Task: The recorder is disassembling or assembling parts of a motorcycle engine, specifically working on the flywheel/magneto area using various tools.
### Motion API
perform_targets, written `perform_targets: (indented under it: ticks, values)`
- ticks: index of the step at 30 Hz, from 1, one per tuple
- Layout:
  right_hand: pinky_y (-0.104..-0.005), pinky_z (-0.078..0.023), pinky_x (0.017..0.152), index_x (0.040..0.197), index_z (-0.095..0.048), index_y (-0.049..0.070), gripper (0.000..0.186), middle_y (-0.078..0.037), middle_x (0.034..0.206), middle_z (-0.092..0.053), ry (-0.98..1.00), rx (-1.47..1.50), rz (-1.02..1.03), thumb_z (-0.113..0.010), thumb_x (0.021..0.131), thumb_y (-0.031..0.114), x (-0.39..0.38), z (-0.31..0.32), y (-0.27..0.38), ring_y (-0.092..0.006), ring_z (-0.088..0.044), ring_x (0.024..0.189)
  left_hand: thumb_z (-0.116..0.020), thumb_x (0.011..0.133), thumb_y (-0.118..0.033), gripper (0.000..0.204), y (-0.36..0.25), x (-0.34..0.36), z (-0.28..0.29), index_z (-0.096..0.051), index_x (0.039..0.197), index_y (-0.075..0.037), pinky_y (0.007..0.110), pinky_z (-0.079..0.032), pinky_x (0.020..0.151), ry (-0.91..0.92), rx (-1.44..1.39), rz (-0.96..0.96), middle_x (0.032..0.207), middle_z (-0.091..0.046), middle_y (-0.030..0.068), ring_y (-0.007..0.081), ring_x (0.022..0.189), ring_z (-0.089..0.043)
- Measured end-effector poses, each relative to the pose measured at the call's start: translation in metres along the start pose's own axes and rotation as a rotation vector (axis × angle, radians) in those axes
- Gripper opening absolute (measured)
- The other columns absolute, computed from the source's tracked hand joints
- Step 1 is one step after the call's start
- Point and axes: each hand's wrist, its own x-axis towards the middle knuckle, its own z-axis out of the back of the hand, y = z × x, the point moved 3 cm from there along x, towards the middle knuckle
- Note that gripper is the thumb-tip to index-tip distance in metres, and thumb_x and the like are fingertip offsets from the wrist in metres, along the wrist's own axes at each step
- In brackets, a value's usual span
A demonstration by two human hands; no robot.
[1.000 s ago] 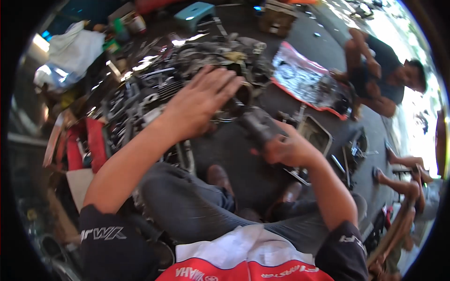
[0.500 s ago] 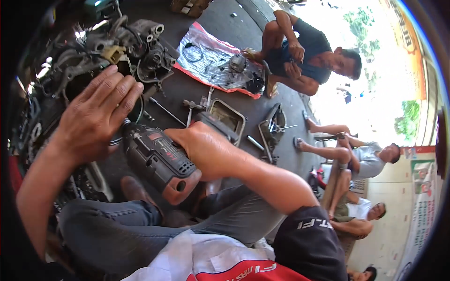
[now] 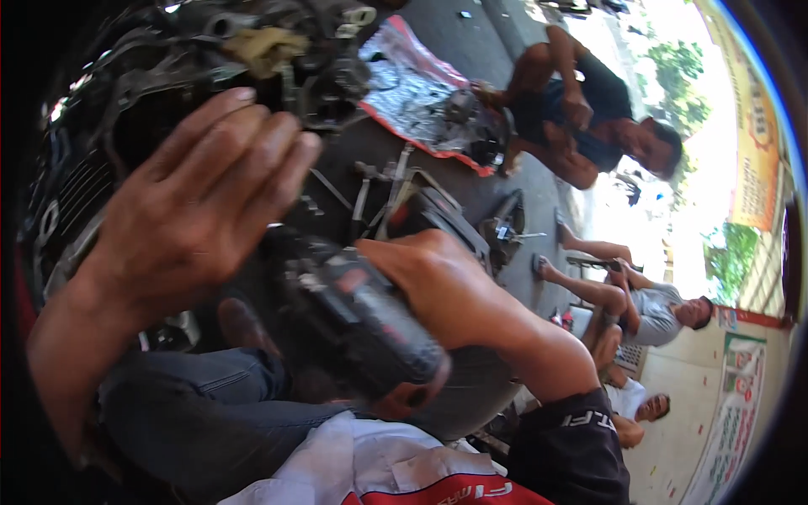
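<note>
Power tool point(image 3: 358, 311): just off the view's centre toward 7 o'clock, held aslant with its nose toward 11 and its rear toward 5, blurred
Right hand point(image 3: 412, 265): on the tool's 2 o'clock side, seemingly wrapped round a grip that the housing hides, along with most of the fingers
Left hand point(image 3: 198, 189): toward 10 o'clock, near the tool's nose, fingers bent and close side by side, thumb hidden; cannot tell whether it pinches anything
Engine casing point(image 3: 337, 97): beyond the left hand, toward 11 o'clock, a yellowish piece point(image 3: 265, 50) lying on it
Plastic sheet point(image 3: 387, 46): at 12 o'clock, red-edged, parts on it
Weight: probably hefty, likely to tip if held by one end
Shell: looks hard and stiff, sturdy rather than fragile, perhaps slick if greasy
Best hold: full fist on the grip, fingers clear of the nose
</note>
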Motion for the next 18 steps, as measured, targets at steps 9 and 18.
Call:
perform_targets:
  ticks: [9, 18]
  values:
    - [-0.048, -0.053, 0.07, 0.096, -0.064, 0.004, 0.029, -0.023, 0.08, -0.067, -0.075, 0.161, 0.01, -0.079, 0.072, 0.013, 0.006, -0.014, 0.002, -0.0478, -0.069, 0.082, -0.069, 0.087, -0.023, 0.057, 0.003, -0.005, -0.008, -0.068, 0.14, -0.001, 0.05, -0.049, 0.119, -0.122, 0.032, -0.024, 0.134, -0.067, 0.0135, 0.0293, 0.123, -0.064]
    - [-0.0443, -0.055, 0.072, 0.103, -0.071, 0.0, 0.036, -0.022, 0.083, -0.069, -0.093, 0.121, 0.026, -0.079, 0.073, 0.018, 0.004, -0.012, -0.001, -0.05, -0.065, 0.083, -0.074, 0.075, -0.02, 0.069, 0.006, 0.0, -0.001, -0.067, 0.141, -0.002, 0.051, -0.049, 0.116, -0.064, 0.013, -0.014, 0.138, -0.067, 0.0149, 0.0331, 0.127, -0.064]
